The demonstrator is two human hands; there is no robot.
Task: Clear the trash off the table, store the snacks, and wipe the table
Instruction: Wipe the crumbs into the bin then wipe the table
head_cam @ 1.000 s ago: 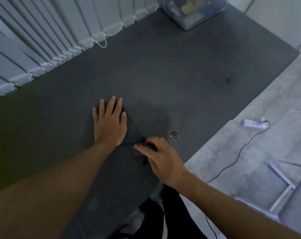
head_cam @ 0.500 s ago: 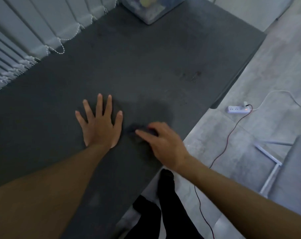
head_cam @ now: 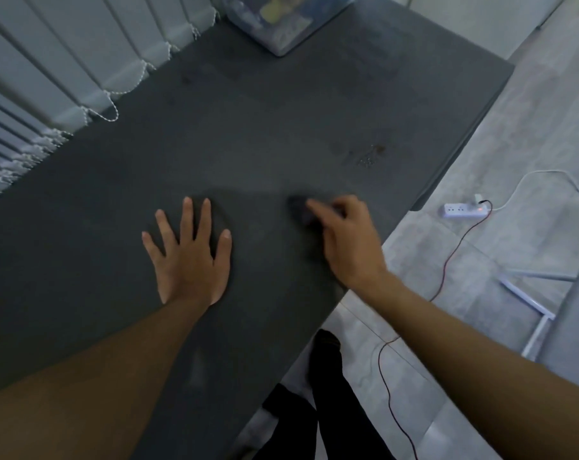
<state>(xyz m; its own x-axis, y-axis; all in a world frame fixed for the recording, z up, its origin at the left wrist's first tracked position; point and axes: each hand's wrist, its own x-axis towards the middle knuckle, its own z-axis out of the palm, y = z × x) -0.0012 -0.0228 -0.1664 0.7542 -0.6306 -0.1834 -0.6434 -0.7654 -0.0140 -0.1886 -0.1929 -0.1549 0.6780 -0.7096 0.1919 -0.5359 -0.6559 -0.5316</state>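
The dark grey table [head_cam: 264, 127] fills most of the view. My left hand [head_cam: 190, 257] lies flat on it, fingers spread, holding nothing. To its right, my right hand [head_cam: 344, 237] presses a dark cloth [head_cam: 299, 209] against the tabletop near the right edge; the cloth is blurred and mostly hidden under my fingers. A patch of brownish crumbs [head_cam: 369, 156] lies on the table beyond my right hand. A clear plastic storage box [head_cam: 281, 21] with snack packets inside stands at the far end of the table.
Vertical blinds [head_cam: 65, 71] run along the table's left side. On the tiled floor to the right lie a white power strip [head_cam: 459, 210] with a thin red cable [head_cam: 444, 270], and a metal chair frame [head_cam: 540, 307]. My dark-clothed legs [head_cam: 324, 393] stand by the near edge.
My right hand has slid the cloth rightward and farther up the table, away from my left hand. The crumbs near the front edge are gone. The view has shifted.
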